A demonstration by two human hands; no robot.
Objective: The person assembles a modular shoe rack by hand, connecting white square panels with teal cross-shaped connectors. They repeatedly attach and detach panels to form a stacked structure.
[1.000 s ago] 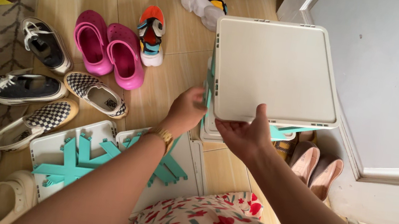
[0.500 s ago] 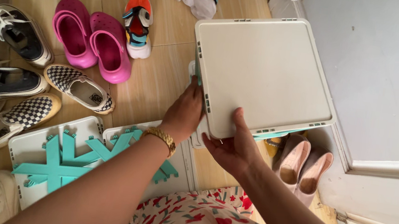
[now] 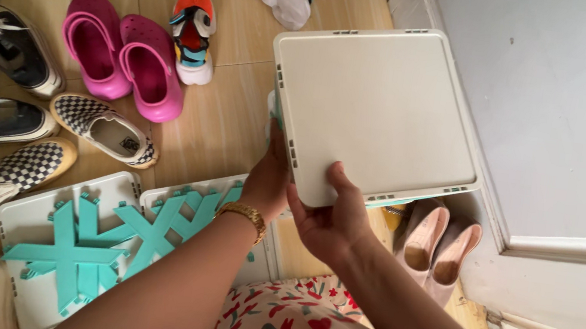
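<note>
A cream square plastic panel (image 3: 376, 107) forms the top of a shoe rack with teal parts beneath it. My right hand (image 3: 327, 218) grips the panel's near corner, thumb on top. My left hand (image 3: 269, 176), with a gold bracelet on the wrist, holds the rack's left side just under the panel edge. On the floor by my left forearm lie two white panels (image 3: 22, 219) with teal X-shaped braces (image 3: 70, 252) on them.
Shoes lie across the wooden floor: pink clogs (image 3: 122, 55), a multicoloured sneaker (image 3: 193, 34), checkered slip-ons (image 3: 101, 128), black sneakers (image 3: 10, 48). Beige pumps (image 3: 437, 244) sit beside the rack. A white door (image 3: 571, 118) stands at right.
The cream panel has shifted left and tilted slightly. My right hand has slid to its near corner, and my left hand has moved closer under its left edge.
</note>
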